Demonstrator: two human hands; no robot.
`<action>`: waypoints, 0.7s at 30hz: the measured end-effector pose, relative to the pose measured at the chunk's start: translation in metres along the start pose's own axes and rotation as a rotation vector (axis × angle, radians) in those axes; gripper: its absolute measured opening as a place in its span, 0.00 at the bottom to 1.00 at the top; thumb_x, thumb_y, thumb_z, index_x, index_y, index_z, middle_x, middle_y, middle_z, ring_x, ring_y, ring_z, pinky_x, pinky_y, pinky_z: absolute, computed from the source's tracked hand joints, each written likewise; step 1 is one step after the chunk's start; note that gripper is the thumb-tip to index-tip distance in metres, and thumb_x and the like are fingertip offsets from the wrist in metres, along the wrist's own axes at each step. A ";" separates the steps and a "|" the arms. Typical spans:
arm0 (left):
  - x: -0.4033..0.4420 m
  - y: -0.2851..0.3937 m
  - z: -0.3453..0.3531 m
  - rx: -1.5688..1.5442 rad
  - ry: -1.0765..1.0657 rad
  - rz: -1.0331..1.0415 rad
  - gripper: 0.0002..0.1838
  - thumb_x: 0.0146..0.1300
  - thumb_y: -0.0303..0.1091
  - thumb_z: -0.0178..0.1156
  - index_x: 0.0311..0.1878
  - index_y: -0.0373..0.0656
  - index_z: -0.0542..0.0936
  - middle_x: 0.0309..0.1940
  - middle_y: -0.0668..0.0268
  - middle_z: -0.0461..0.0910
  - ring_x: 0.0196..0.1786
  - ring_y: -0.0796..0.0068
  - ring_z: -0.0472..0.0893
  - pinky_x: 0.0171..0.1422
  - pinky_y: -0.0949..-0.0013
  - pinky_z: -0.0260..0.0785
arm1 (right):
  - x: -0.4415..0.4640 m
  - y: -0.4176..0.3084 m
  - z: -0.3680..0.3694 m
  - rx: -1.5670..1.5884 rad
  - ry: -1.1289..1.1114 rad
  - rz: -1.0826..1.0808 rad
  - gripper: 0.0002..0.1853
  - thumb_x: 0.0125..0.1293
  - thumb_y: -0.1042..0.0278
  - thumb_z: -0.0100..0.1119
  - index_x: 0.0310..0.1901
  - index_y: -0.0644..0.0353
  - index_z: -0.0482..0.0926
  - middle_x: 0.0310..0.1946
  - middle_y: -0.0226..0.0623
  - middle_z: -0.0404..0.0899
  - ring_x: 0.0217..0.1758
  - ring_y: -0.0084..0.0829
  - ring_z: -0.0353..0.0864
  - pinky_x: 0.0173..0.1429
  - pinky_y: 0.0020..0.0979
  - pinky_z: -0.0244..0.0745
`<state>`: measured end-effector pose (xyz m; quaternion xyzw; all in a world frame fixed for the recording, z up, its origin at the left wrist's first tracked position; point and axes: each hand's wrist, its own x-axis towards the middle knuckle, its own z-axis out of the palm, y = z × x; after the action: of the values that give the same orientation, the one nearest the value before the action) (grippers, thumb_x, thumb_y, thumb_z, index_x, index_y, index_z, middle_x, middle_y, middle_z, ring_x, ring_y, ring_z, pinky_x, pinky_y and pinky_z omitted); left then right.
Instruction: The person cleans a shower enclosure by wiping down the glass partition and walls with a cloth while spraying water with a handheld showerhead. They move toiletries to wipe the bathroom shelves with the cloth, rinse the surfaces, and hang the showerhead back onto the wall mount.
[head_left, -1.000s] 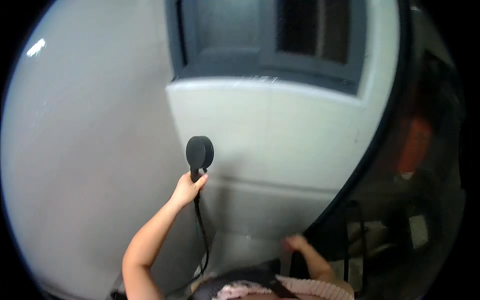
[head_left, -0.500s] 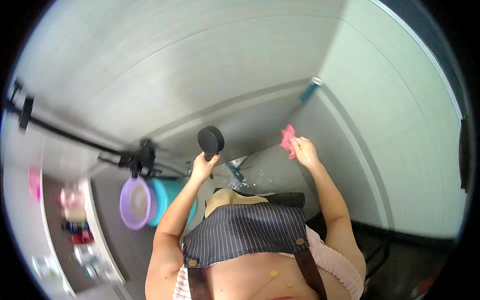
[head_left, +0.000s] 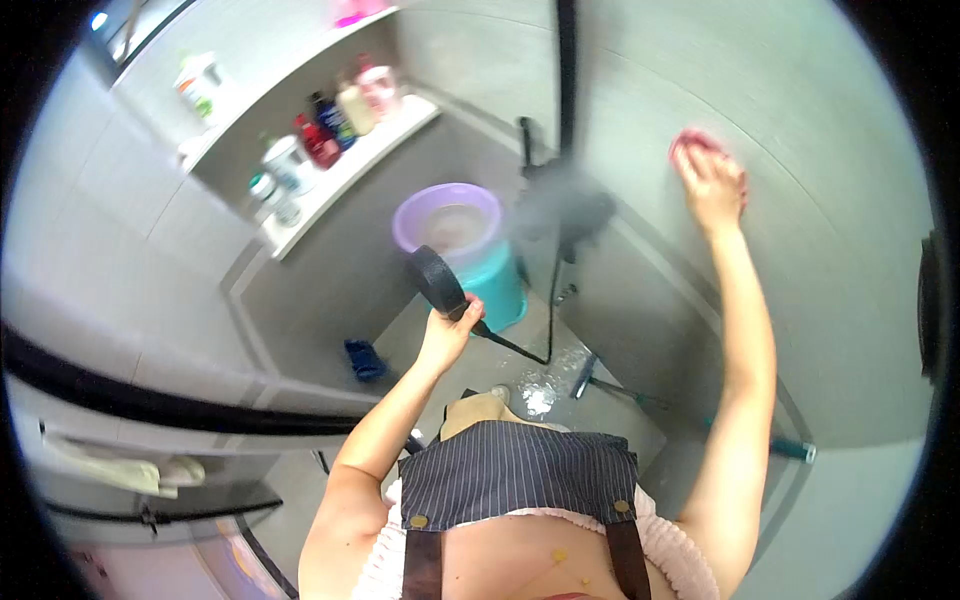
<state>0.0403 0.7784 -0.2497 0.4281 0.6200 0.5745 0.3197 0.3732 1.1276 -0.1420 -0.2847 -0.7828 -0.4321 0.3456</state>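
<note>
My left hand [head_left: 447, 335] is closed around the handle of a black shower head [head_left: 437, 280], held up in front of me with its hose [head_left: 522, 352] trailing to the right. Against the grey wall [head_left: 640, 90] at upper right, my right hand [head_left: 714, 190] presses a pink cloth [head_left: 690, 141], its fingers over the cloth and partly hiding it. Beyond the shower head sits a purple basin [head_left: 404, 222] with something pale inside, on or just in front of a turquoise bucket [head_left: 503, 285]. A blurred patch, perhaps spray, covers the dark wall fixture [head_left: 580, 205].
Several bottles [head_left: 318, 143] line a wall shelf [head_left: 355, 160] at upper left. On the wet floor [head_left: 540, 395] lies a squeegee [head_left: 583, 376]; its handle [head_left: 792, 448] seems to reappear beyond my right arm. A dark blue item [head_left: 364, 360] lies left. A black bar [head_left: 200, 405] crosses the left side.
My view has swung left, bringing the shelf and bucket toward the middle. The pink cloth, earlier held bunched away from the wall, is now against it. The shower head stays in my left hand.
</note>
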 end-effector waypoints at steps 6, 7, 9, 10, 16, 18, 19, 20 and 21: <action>-0.047 -0.017 -0.134 -0.006 0.371 -0.055 0.12 0.70 0.39 0.61 0.41 0.39 0.78 0.33 0.67 0.81 0.39 0.75 0.79 0.50 0.69 0.71 | -0.012 -0.174 0.050 0.501 -0.538 0.281 0.13 0.72 0.59 0.52 0.41 0.57 0.83 0.41 0.43 0.84 0.50 0.44 0.82 0.53 0.47 0.74; -0.054 -0.027 -0.151 -0.066 0.451 -0.092 0.14 0.69 0.42 0.63 0.37 0.39 0.79 0.30 0.70 0.80 0.36 0.79 0.77 0.45 0.72 0.69 | 0.001 -0.188 0.038 0.954 -0.858 0.582 0.16 0.72 0.58 0.52 0.35 0.61 0.81 0.32 0.43 0.84 0.36 0.45 0.85 0.42 0.46 0.77; -0.065 -0.045 -0.184 0.045 0.592 -0.123 0.16 0.69 0.45 0.63 0.36 0.39 0.78 0.28 0.70 0.79 0.33 0.79 0.76 0.41 0.72 0.68 | -0.012 -0.232 0.054 1.133 -0.892 0.588 0.13 0.69 0.60 0.56 0.33 0.62 0.80 0.30 0.45 0.83 0.33 0.43 0.85 0.41 0.42 0.79; -0.067 -0.046 -0.195 0.043 0.618 -0.122 0.16 0.69 0.45 0.63 0.36 0.39 0.78 0.28 0.70 0.79 0.33 0.79 0.76 0.41 0.72 0.68 | 0.001 -0.249 0.039 1.121 -0.822 0.496 0.10 0.67 0.63 0.58 0.34 0.61 0.80 0.32 0.46 0.82 0.37 0.43 0.85 0.43 0.42 0.78; -0.064 -0.090 -0.275 0.076 0.827 -0.267 0.16 0.68 0.44 0.64 0.34 0.40 0.78 0.25 0.70 0.78 0.30 0.80 0.75 0.39 0.72 0.66 | 0.082 -0.334 -0.020 0.931 -0.749 0.101 0.05 0.57 0.74 0.61 0.36 0.57 0.82 0.35 0.41 0.78 0.43 0.47 0.80 0.45 0.44 0.76; -0.059 -0.104 -0.301 0.052 0.860 -0.276 0.16 0.68 0.44 0.64 0.34 0.40 0.78 0.24 0.71 0.77 0.29 0.81 0.74 0.38 0.72 0.65 | 0.114 -0.358 -0.022 1.084 -0.646 0.088 0.08 0.54 0.78 0.61 0.36 0.58 0.82 0.36 0.40 0.78 0.44 0.47 0.79 0.48 0.44 0.74; -0.057 -0.114 -0.314 0.030 0.890 -0.285 0.15 0.68 0.44 0.64 0.34 0.40 0.78 0.23 0.71 0.77 0.29 0.81 0.74 0.36 0.73 0.65 | 0.130 -0.369 -0.017 1.160 -0.553 0.071 0.09 0.53 0.80 0.61 0.37 0.58 0.81 0.37 0.40 0.78 0.44 0.47 0.78 0.49 0.44 0.74; -0.055 -0.132 -0.328 0.033 0.914 -0.263 0.16 0.68 0.44 0.64 0.34 0.40 0.78 0.23 0.71 0.77 0.28 0.82 0.74 0.35 0.73 0.65 | 0.145 -0.379 -0.015 1.121 -0.509 0.038 0.12 0.51 0.82 0.61 0.39 0.61 0.80 0.38 0.41 0.79 0.43 0.48 0.78 0.50 0.45 0.73; -0.053 -0.142 -0.342 0.032 0.917 -0.266 0.16 0.68 0.44 0.64 0.34 0.40 0.78 0.23 0.71 0.77 0.28 0.82 0.74 0.35 0.73 0.65 | 0.153 -0.394 0.002 1.100 -0.455 -0.011 0.13 0.54 0.82 0.58 0.43 0.62 0.79 0.37 0.43 0.79 0.42 0.45 0.79 0.48 0.41 0.74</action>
<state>-0.2639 0.5850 -0.3489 0.0525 0.7554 0.6486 0.0771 -0.0118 0.9687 -0.2114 -0.1453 -0.9476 0.1070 0.2638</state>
